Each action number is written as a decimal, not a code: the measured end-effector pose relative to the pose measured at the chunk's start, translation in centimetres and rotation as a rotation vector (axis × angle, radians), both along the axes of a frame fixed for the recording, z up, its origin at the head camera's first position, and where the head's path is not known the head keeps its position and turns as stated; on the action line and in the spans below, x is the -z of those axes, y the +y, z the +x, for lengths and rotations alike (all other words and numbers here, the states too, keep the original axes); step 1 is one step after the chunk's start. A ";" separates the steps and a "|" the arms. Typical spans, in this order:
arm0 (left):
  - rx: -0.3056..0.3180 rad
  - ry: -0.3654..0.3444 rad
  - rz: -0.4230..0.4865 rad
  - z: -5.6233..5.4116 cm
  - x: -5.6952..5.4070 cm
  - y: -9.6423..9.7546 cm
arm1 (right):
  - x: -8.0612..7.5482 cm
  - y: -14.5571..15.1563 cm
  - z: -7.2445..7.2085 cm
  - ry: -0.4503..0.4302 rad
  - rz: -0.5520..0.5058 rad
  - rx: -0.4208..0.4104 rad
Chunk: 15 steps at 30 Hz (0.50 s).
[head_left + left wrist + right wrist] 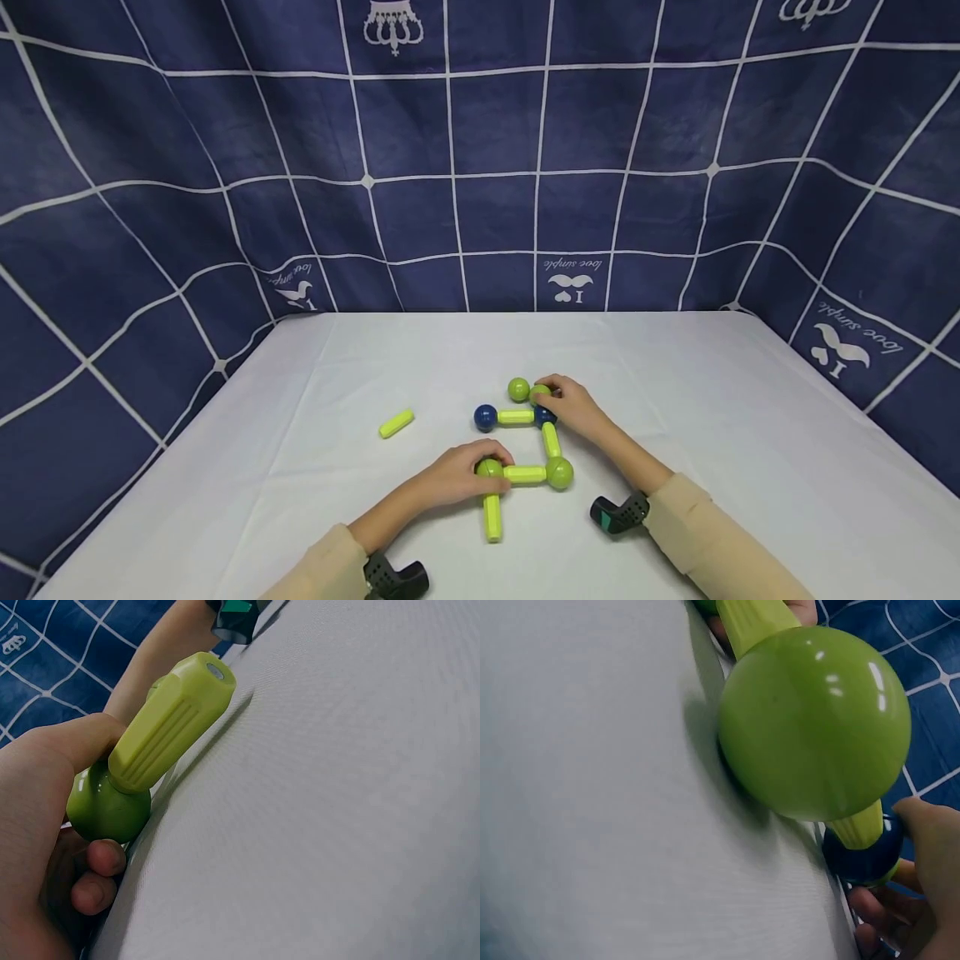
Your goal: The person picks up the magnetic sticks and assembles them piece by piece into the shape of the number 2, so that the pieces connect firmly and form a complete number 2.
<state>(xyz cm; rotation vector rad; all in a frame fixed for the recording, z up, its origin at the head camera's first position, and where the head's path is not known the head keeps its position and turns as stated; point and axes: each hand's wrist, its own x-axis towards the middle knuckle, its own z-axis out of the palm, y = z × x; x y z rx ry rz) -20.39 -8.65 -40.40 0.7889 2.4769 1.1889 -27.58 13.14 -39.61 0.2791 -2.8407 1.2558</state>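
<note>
My left hand [461,475] curls round a green ball [490,468] at the near corner of a chain of magnetic balls and rods. From that ball a yellow-green rod [492,518] points toward me, its metal-tipped end free. Another rod [525,474] runs right to a second green ball [559,472], which looms large in the right wrist view. A further rod [551,440] leads up to a blue ball [544,416]. My right hand [573,408] pinches a green ball [539,393] just behind that blue ball, partly covering both.
A rod [515,417] links the covered blue ball to another blue ball [485,417] on its left. One loose green ball [518,389] sits behind the chain. A single rod [396,423] lies to the left on the white tablecloth [322,500]. Blue checked curtain [495,212] surrounds the table.
</note>
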 end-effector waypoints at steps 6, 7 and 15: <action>0.004 -0.012 0.005 -0.1 -0.1 0.0 | -0.1 -0.1 0.4 0.051 -0.068 0.081; 0.003 -0.012 0.007 -0.1 -0.2 0.0 | -0.2 0.0 0.5 0.067 -0.080 0.089; -0.003 -0.014 0.023 -0.2 -0.1 -0.1 | -1.3 0.0 3.2 0.205 -0.128 0.033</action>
